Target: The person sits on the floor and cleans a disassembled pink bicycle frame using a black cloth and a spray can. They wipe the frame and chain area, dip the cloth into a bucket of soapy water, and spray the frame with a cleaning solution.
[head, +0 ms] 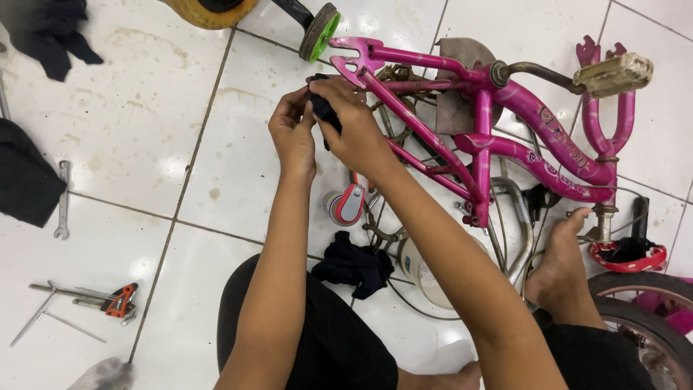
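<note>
**A:** Both hands are up at the rear end of the pink bicycle frame [482, 123], which lies on the white tiled floor [144, 123] towards its far right corner.

**B:** And between them there is a dark cloth [323, 110]. The right hand [355, 130] is curled tight around it, fingers closed, pressing it against the frame's rear fork tube just beside the dropout.

**A:** The left hand [292, 133] sits right against it, fingers pinched narrow on the same cloth from the other side. The two hands are touching.

**B:** Look at the frame itself: a worn pedal [613, 74] sticks up near the far right edge of the floor, on its crank arm.

**A:** Under the forearms there is a second dark rag [354, 266] on the tiles, near the person's knee, and a small can with a red cap [345, 206] just beyond it.

**B:** A bare foot [559, 256] rests by the frame's front end, next to a red ring-shaped part [628, 256] and a tyre [642, 318] at the near right corner.

**A:** Over on the left side of the floor, a spanner [63, 201] lies well apart from the hands, and nearer the near left corner there is a cluster of tools with a red-handled one [119, 300] among them.

**B:** A small green-rimmed wheel [320, 32] rests at the far edge, just above the frame's rear tip.
</note>
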